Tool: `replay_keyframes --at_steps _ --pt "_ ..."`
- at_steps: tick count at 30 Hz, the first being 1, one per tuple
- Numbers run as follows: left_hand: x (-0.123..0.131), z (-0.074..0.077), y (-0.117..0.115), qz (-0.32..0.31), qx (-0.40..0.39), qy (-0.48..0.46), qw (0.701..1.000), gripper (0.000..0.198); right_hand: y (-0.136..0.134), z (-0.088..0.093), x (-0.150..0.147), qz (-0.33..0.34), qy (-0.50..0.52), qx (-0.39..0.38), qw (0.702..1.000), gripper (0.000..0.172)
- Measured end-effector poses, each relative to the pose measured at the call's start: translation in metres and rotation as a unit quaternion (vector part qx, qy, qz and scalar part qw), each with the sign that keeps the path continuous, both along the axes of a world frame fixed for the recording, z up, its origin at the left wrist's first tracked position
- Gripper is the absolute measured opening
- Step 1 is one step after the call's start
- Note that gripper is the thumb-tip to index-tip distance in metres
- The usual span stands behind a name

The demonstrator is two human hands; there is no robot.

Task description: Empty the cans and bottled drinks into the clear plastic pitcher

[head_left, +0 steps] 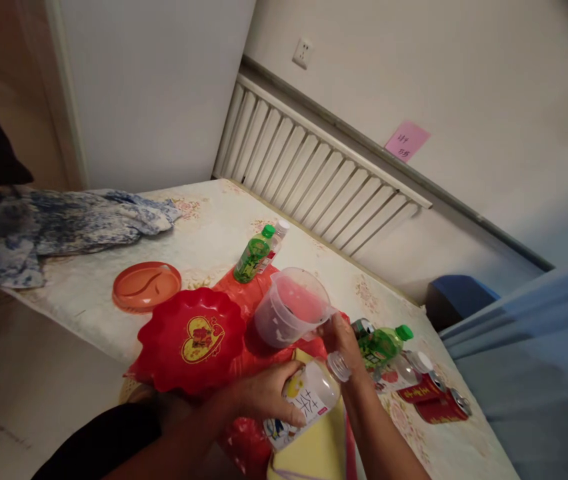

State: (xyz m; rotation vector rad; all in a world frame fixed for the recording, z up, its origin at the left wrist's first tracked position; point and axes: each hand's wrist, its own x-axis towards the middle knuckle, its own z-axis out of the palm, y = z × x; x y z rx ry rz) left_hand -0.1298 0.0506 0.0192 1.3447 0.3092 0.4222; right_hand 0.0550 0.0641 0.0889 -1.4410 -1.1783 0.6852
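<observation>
My left hand (pixel 267 395) is wrapped around a clear plastic bottle (pixel 309 399) with a white label showing a yellow flower and characters. The bottle lies tilted, and its neck looks uncapped. Just beyond it, my right hand (pixel 340 339) grips a translucent plastic jug (pixel 277 317) at its near right side; the fingers are partly hidden. The jug stands tipped over red plastic sheeting (pixel 244 293), with a pinkish inside. A red scalloped tray (pixel 164 347) with a gold heart sits left of the jug. Below the bottle is a yellow item (pixel 321 443).
Behind the jug stand a green bottle (pixel 253 257) and a clear one. To the right are another green bottle (pixel 379 345), a white-capped bottle (pixel 401 372) and red cans (pixel 441 408). An orange oval dish (pixel 147 287) and patterned cloth (pixel 89 220) lie left. A radiator (pixel 309 160) lines the wall.
</observation>
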Motion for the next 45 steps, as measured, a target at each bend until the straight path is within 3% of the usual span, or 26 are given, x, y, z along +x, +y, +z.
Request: replay_keyframes --at_steps 3,8,14,21,27,31,35,45 --pt "-0.002 0.000 0.001 -0.002 0.010 0.012 1.000 0.071 0.014 0.002 -0.005 0.065 0.072 0.002 0.995 0.056" --pt "-0.006 0.006 0.002 -0.004 0.025 0.026 0.999 0.073 0.040 0.017 -0.013 0.091 0.140 0.025 0.986 0.051" --pt "-0.008 0.005 0.003 -0.018 0.028 0.035 0.999 0.075 0.052 0.064 -0.016 0.064 0.198 0.112 0.972 0.049" --pt "-0.012 0.013 0.008 0.031 0.051 -0.007 0.998 0.077 0.026 0.133 0.002 -0.049 0.162 0.211 0.963 0.041" --pt "-0.015 0.020 0.014 0.115 0.064 -0.008 0.991 0.079 -0.021 0.164 0.029 -0.099 0.083 0.190 0.973 0.044" --pt "-0.012 0.018 0.019 0.169 0.072 0.005 0.983 0.078 -0.058 0.174 0.045 -0.111 0.045 0.145 0.982 0.046" --pt "-0.008 0.016 0.024 0.176 0.078 0.019 0.981 0.076 -0.089 0.177 0.061 -0.114 -0.005 0.076 0.991 0.051" --pt "-0.002 -0.003 0.029 0.168 0.101 0.038 0.980 0.077 -0.132 0.151 0.090 -0.120 -0.120 -0.117 0.979 0.052"
